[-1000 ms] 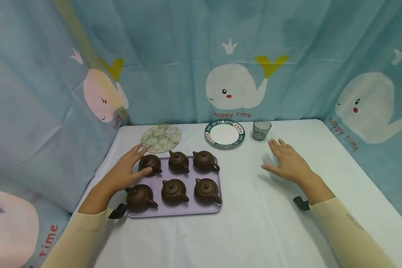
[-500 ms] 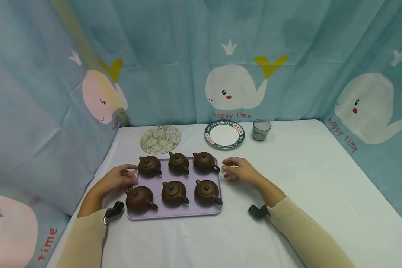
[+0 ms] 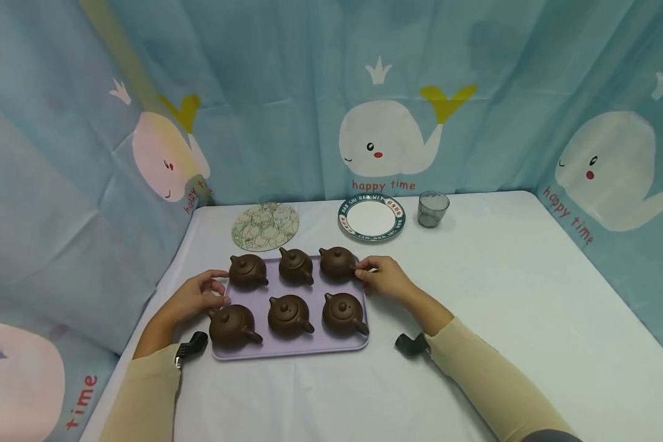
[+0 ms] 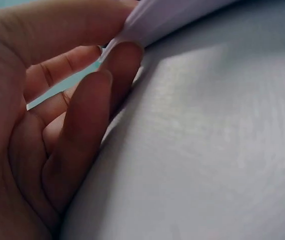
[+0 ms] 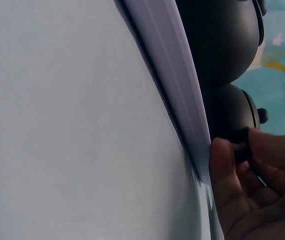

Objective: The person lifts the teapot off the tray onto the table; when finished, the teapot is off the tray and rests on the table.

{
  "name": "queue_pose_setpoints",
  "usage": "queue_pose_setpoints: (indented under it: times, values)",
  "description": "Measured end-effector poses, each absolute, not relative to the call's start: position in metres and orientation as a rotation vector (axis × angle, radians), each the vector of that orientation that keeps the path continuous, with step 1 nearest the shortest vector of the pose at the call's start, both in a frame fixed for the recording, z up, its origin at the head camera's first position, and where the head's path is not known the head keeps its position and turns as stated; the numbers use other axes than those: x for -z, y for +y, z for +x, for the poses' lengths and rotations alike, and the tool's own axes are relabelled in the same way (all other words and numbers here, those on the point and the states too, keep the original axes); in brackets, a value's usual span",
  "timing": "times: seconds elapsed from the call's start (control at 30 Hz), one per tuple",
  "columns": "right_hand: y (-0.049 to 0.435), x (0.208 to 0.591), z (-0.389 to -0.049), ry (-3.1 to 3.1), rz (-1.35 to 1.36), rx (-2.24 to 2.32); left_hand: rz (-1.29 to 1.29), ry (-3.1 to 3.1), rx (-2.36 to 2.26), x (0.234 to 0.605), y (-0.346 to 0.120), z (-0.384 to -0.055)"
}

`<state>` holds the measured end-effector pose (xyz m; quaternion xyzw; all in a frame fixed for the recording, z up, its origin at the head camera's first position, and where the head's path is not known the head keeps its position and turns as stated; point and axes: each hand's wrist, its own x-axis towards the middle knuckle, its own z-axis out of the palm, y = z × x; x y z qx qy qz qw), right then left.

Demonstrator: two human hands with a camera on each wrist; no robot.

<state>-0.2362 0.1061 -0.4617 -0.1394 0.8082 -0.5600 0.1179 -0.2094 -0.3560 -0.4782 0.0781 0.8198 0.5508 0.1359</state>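
Several dark brown lidded teapots stand in two rows on a pale purple tray (image 3: pixel 309 353). At the tray's left edge, my left hand (image 3: pixel 196 296) grips the rim; in the left wrist view its fingers (image 4: pixel 82 130) are bent at the purple edge, close over the white cloth. My right hand (image 3: pixel 387 279) is at the far right corner, pinching the handle of the back right teapot (image 3: pixel 337 263). The right wrist view has that dark handle between thumb and finger, beside the tray's wall (image 5: pixel 170 65). The front right teapot (image 3: pixel 342 313) stands nearer to me, untouched.
Behind the tray lies a round patterned mat (image 3: pixel 266 227). A white plate with a green lettered rim (image 3: pixel 345 228) and a grey glass (image 3: pixel 432 210) stand along the back. A blue whale-print curtain (image 3: pixel 287 123) encloses the white table (image 3: pixel 508 270).
My left hand came down from above the tray to its left edge. My right hand moved left from over the table and took hold of the back right teapot's handle.
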Motion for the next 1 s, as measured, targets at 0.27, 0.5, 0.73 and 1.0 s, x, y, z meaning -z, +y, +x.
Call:
queue_pose_setpoints:
  times: [0.27, 0.5, 0.73, 1.0]
  values:
    - [0.112, 0.455, -0.236, 2.382, -0.425, 1.693, 0.258, 2.408, -1.612, 0.477, -0.357, -0.210]
    - [0.137, 0.450, -0.231, 2.342, -0.351, 1.752, 0.297, 2.359, -1.641, 0.481, -0.360, -0.209]
    - [0.179, 0.455, -0.231, 2.442, -0.249, 1.681, 0.272, 2.380, -1.609, 0.476, -0.356, -0.207]
    - [0.196, 0.456, -0.232, 2.500, -0.200, 1.592, 0.265, 2.380, -1.611, 0.481, -0.356, -0.209]
